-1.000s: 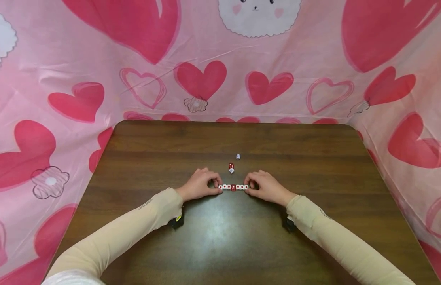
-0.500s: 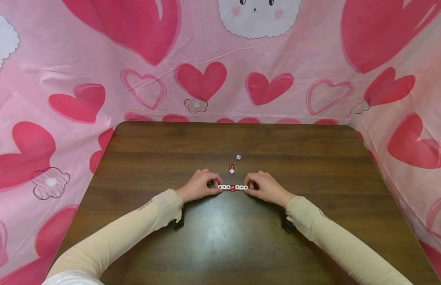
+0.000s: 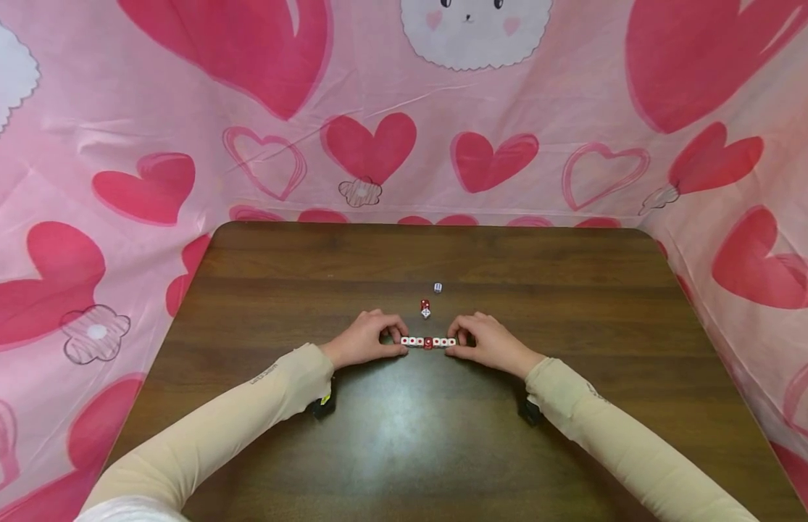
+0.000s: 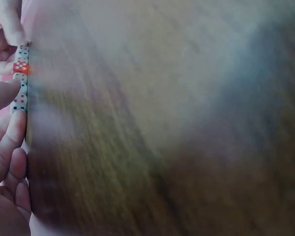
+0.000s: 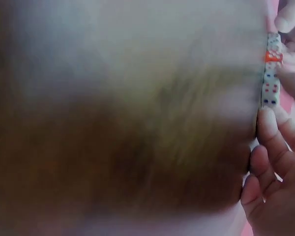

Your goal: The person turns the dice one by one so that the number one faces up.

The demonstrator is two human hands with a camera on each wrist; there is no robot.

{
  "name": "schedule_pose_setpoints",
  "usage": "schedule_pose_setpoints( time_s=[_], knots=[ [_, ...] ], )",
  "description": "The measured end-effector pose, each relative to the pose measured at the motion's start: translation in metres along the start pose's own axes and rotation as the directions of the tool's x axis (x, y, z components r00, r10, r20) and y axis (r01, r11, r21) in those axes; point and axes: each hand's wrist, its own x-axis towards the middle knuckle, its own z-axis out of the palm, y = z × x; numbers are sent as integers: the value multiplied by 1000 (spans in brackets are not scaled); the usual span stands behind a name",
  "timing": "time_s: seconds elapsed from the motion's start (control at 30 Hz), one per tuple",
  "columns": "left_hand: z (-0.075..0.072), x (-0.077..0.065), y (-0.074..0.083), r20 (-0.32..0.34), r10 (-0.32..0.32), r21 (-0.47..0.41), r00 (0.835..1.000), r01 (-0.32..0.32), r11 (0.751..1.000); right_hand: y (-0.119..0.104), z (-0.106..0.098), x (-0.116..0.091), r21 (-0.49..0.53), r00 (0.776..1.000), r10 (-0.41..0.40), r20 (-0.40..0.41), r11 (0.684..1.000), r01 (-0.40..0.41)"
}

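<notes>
A straight row of small dice lies across the table in the head view: white dice [image 3: 412, 341] on either side of one red die [image 3: 428, 343], faces touching. At its left end my left hand [image 3: 367, 336] pinches the row between thumb and fingers. My right hand [image 3: 490, 342] does the same at the right end. Each wrist view shows the row edge-on, the red die [image 4: 20, 68] amid white dice with coloured pips [image 5: 271, 88]. Fingertips hide parts of the end dice.
Beyond the row, a red die [image 3: 425, 304] and a white die [image 3: 426, 314] lie close together. Another white die [image 3: 438, 288] sits slightly farther off. The brown wooden table [image 3: 390, 435] meets a pink heart-patterned cloth [image 3: 273, 87] at the back and sides.
Both hands keep their hold at the row's ends. The right thumb looks shifted slightly left along the near side; otherwise the dice stay almost where they were.
</notes>
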Motion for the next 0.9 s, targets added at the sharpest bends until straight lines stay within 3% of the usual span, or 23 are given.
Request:
schedule_pose_setpoints(
  time_s=[0.1,0.2,0.33,0.53,0.9],
  knots=[
    [-2,1,0,9,-8,-16,1000,9,1000,1,-5,4,98,999,51,-8,994,-50],
    [-3,1,-2,17,-15,-23,1000,16,1000,3,-11,11,130,996,78,-40,989,-73],
    [-3,1,-4,12,-15,-41,1000,15,999,5,-19,26,118,990,106,-89,989,-95],
    [-4,1,-4,1,-4,-40,1000,4,999,10,-24,56,137,968,209,-140,972,-190],
    [-5,-1,-2,-1,14,-51,1000,-14,999,14,-20,84,65,954,267,-135,963,-260]
  ],
)
